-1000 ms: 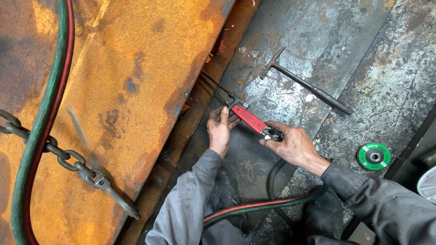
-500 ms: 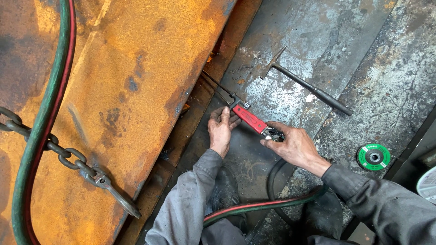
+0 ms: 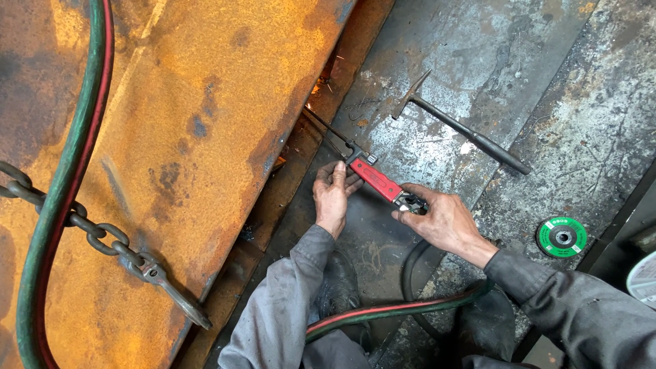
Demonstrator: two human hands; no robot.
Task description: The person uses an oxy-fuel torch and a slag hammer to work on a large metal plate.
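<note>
Floor: scuffed grey steel plate (image 3: 478, 61), stained and scratched.
Workpiece: large rusty orange steel plate (image 3: 191, 137), sparks at its lower edge.
Cutting torch (image 3: 374, 179): red-bodied, tip at that edge.
Left hand (image 3: 333, 195): cupped under the torch's front.
Right hand (image 3: 441, 219): closed around the torch's rear valves.
Nearby: chipping hammer (image 3: 465, 130), green grinding disc (image 3: 562, 236), chain (image 3: 102, 236), twin hose (image 3: 65, 184).

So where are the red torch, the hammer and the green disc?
red torch (image 3: 377, 180), head view, on its red handle.
hammer (image 3: 471, 140), head view, on its dark shaft.
green disc (image 3: 562, 236), head view, on its face.
</note>
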